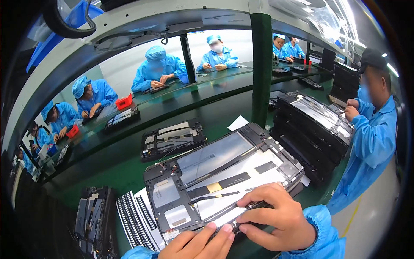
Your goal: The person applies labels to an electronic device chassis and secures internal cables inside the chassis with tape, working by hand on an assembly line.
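Note:
In front of me lies an opened tablet-like device (224, 180) in a black frame, with silver battery panels, dark flat cables and a piece of yellow tape showing. My left hand (196, 246) rests along its near edge, fingers stretched out and fingertips on the frame. Close beside it, my right hand (280, 220) bends over the lower right part of the same edge. Its fingers are curled, and the tips press near a thin strip on the device. Whatever sits between those fingertips is too small or hidden to name.
Stacked black device trays (308, 134) stand at the right, next to a person in blue (366, 129). Another opened device (172, 138) lies beyond mine. Sheets of small black parts (137, 218) and more devices (95, 222) are at the left. A green post (260, 69) rises behind.

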`<state>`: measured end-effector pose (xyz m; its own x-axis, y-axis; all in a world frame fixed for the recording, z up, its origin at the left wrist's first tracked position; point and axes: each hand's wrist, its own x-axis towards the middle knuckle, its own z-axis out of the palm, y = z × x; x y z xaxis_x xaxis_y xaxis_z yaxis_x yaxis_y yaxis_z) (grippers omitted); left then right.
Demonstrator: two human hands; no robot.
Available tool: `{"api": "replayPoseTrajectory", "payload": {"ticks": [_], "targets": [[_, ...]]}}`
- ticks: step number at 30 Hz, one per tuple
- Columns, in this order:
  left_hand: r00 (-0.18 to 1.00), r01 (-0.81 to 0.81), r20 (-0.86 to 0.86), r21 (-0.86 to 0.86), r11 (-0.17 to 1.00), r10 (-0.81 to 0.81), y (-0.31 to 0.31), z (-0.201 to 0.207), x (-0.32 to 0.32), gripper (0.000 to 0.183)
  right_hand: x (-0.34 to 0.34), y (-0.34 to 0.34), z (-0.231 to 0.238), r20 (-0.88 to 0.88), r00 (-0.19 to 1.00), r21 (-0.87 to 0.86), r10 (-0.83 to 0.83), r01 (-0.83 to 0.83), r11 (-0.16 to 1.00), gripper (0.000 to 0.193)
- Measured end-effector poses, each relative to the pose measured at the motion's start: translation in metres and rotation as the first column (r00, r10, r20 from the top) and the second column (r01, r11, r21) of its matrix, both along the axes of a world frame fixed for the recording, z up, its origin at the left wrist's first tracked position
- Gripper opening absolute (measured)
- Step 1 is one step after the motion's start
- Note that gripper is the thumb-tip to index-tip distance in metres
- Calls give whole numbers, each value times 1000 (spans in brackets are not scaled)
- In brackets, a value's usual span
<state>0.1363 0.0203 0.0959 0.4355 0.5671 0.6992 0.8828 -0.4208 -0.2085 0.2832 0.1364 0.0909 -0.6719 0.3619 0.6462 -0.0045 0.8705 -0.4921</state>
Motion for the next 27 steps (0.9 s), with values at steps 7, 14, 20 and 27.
{"api": "replayPoseTrajectory", "payload": {"ticks": [7,14,20,27], "targets": [[1000,-11,-20,3,1000,11,0,-1,0,25,-2,2,0,5,1000,73,18,-18,997,15],[995,-69,-80,-9,998,68,-3,-2,2,21,-7,-1,-6,-111,994,303,15,20,953,18],[964,-67,265,203,977,11,9,-31,14,20,-6,-9,-4,-152,986,492,64,20,870,21],[923,25,383,-146,989,33,-19,-13,10,22,-6,-19,-4,-42,999,524,-34,51,850,21]]}}
